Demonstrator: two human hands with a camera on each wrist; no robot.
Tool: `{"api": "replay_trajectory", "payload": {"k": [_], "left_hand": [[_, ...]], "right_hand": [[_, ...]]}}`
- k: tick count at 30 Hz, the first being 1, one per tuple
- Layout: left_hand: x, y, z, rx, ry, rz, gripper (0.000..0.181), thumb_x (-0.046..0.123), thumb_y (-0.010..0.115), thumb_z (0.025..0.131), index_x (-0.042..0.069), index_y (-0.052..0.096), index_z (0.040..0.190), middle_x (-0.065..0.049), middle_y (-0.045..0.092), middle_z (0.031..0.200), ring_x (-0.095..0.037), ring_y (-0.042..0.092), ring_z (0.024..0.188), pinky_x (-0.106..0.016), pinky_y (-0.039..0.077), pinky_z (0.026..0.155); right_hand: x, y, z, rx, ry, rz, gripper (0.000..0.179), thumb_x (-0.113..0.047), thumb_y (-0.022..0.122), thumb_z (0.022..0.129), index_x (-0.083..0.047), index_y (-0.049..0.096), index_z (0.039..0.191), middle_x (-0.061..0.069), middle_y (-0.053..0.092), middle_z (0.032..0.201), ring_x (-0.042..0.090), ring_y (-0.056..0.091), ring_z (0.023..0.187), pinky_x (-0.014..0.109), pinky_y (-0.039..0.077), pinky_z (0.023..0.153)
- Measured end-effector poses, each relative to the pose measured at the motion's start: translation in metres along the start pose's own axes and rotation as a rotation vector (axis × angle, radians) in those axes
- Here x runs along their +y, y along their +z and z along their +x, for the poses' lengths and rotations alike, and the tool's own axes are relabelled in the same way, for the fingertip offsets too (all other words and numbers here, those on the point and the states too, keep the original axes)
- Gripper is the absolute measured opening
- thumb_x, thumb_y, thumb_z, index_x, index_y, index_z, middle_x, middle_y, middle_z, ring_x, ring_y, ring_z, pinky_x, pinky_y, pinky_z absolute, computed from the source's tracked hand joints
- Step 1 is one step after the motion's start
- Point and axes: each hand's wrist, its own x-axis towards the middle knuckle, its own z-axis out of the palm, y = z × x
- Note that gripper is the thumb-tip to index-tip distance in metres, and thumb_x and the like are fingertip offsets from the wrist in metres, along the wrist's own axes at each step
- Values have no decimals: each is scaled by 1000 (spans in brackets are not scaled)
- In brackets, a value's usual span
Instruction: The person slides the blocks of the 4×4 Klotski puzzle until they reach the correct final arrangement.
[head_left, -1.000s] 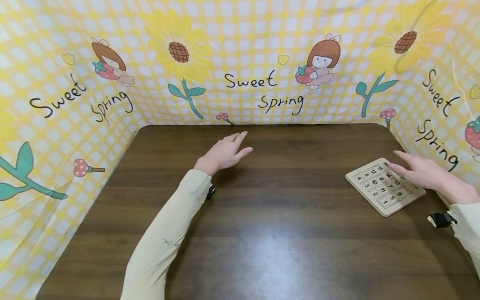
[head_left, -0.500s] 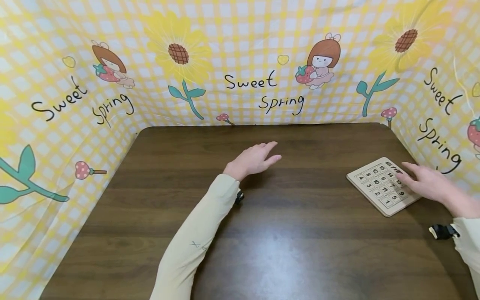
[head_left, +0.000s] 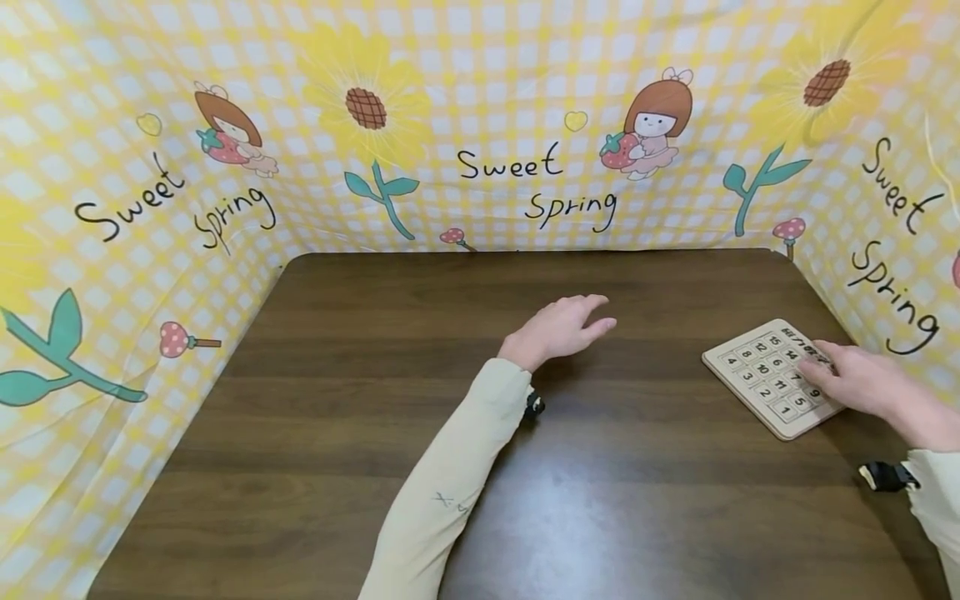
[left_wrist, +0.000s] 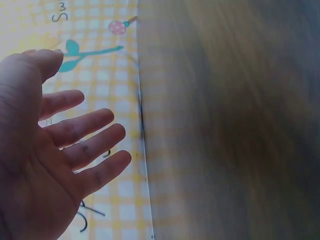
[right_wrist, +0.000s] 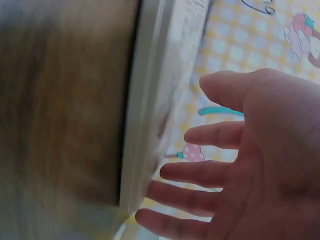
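A square wooden number sliding puzzle (head_left: 765,392), its tiles numbered in black, lies turned at an angle on the right side of the table. My right hand (head_left: 862,379) is at its right edge, thumb over the numbered face in the head view. In the right wrist view the fingers (right_wrist: 195,172) are spread and relaxed beside the puzzle's pale side edge (right_wrist: 150,110). Over the middle of the table my left hand (head_left: 558,329) reaches toward the right, holding nothing. Its fingers (left_wrist: 95,147) are loosely extended and apart in the left wrist view.
The dark wood-grain table (head_left: 337,433) has rounded far corners. A yellow checked cloth (head_left: 495,108) with flowers and "Sweet Spring" lettering hangs along its back and both sides. Each wrist carries a black strapped device (head_left: 888,477) below the sleeve.
My left hand has moved steadily rightward across the table toward the puzzle. The right hand has come lower along the puzzle's right edge. The view has shifted slightly.
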Motion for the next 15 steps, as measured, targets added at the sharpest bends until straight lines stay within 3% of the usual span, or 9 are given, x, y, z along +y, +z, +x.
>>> {"api": "replay_trajectory", "payload": {"k": [7,15], "left_hand": [[21,16,9,-29,15,13,61,54,40,101,18,39,151,-2,48,150,-15,47,137,-31,42,112],[43,33,22,-74,14,42,60,55,43,100,22,39,150,3,47,150,-12,45,137,-27,40,113]], "right_hand": [[-9,6,4,-41,7,-65,73,-40,41,103,24,34,135,48,46,126,65,46,113,68,45,87],[-21,8,11,-31,11,-49,54,-43,39,103,7,47,121,49,47,119,70,47,104,67,46,77]]}}
